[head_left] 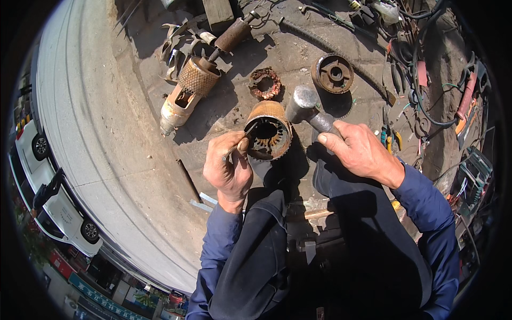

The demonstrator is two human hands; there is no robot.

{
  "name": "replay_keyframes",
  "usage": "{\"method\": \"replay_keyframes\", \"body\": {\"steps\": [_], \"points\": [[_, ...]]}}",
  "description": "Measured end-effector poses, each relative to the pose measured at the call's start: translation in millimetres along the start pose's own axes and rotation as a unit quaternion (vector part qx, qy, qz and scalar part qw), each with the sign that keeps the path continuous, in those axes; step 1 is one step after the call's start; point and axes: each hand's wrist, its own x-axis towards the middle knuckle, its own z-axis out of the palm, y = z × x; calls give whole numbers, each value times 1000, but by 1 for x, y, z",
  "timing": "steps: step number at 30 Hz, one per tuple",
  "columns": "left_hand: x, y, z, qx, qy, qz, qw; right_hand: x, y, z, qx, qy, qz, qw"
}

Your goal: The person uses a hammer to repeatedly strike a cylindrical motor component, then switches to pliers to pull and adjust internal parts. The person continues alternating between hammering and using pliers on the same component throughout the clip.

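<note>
A rusty round motor stator [269, 130] with a mesh-patterned outer shell stands on the ground in front of my knees. My left hand [228, 166] grips a thin metal chisel [241, 141] whose tip rests at the stator's near-left rim. My right hand [358, 149] holds a steel hammer [308, 108] by its handle, with the head raised just right of the stator. Both forearms wear dark blue sleeves.
On the concrete behind lie a long rusty armature with a mesh shell [193, 88], a copper winding ring [264, 84], a round metal housing [333, 72], a thick cable [330, 50], and pliers and wires [394, 80] at the right. A curb [90, 133] and a white car [50, 197] are at the left.
</note>
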Motion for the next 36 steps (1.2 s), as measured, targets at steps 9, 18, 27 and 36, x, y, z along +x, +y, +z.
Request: {"method": "replay_keyframes", "body": {"steps": [9,18,27,36], "points": [[-3,-2,2,6,3,-24,1000,0,0,0,9,2,-1,1000],[5,-6,8,10,-4,27,1000,0,-5,-1,14,0,4,1000],[3,-10,3,53,-41,76,995,-6,-28,-15,-7,1,-50,999],[-2,-7,10,82,-48,86,992,-6,-42,-19,-19,36,-145,989]]}}
